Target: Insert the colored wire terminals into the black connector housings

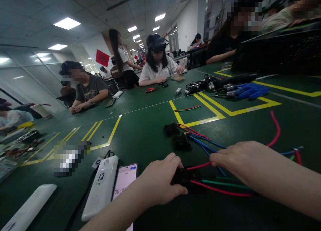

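Observation:
My left hand [163, 179] is closed around a small black connector block [187, 175] on the green table. Red and green wires run out of the block's right side. My right hand [234, 157] pinches a red wire [200, 165] a short way from where it enters the block. Just beyond, two more black blocks [182, 142] lie on the table, with red and blue wires [205, 144] trailing toward my right hand. Part of the held block is hidden by my left fingers, and the wires' far ends pass behind my right hand and forearm.
Left of my left arm lie a phone [127, 177] showing a timer and a white power bank [101, 187] marked 12. Blue gloves [252, 90] and black corded tools [213, 83] sit at the back right. Co-workers sit across the table [140, 134], which bears yellow tape lines.

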Demonstrator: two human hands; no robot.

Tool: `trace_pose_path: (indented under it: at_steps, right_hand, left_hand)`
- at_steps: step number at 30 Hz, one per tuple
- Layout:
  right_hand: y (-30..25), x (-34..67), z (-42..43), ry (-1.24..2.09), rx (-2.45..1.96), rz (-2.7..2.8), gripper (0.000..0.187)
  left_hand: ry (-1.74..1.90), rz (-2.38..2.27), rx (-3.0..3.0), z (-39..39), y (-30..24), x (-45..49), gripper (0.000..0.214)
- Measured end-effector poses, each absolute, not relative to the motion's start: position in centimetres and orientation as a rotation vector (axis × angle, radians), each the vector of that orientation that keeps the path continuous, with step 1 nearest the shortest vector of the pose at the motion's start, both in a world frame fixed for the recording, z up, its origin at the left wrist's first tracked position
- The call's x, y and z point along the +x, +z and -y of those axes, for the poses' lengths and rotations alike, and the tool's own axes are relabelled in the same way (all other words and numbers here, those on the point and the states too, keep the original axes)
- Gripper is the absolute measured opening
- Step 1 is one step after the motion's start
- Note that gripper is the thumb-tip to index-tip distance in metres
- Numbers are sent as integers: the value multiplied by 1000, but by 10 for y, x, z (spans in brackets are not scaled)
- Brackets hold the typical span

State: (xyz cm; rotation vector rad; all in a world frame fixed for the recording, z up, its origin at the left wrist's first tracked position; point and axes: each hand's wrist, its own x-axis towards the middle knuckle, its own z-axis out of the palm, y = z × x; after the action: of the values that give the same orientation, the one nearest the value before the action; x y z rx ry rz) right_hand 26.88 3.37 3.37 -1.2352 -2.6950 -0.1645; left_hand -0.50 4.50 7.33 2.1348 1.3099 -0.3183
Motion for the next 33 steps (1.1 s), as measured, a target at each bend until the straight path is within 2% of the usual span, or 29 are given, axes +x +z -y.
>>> trace_pose_path:
  at_steps: [3,7,14,21,28,33]
  right_hand:
    - [32,272,-36,152,-1376,2839,37]
    - [34,272,-36,227,-1421,2857,36]
    - [27,275,-41,143,-1234,2748,33]
    - [15,272,-32,101,-1110,2672,21]
    - [4,261,-29,4,-1098,2696,24]
    - [8,258,-31,-197,-939,2614,36]
  left_hand:
    - [-316,-1312,2132,-44,74,-5,46]
    - [-304,-1308,2139,-44,74,-5,46]
    - [-299,-1317,2160,-42,74,-4,42]
    - [-99,-1253,2093,-38,65,-6,42]
    - [-72,-1364,2040,-39,60,1,47]
    - [-105,-1364,2068,-42,60,1,48]
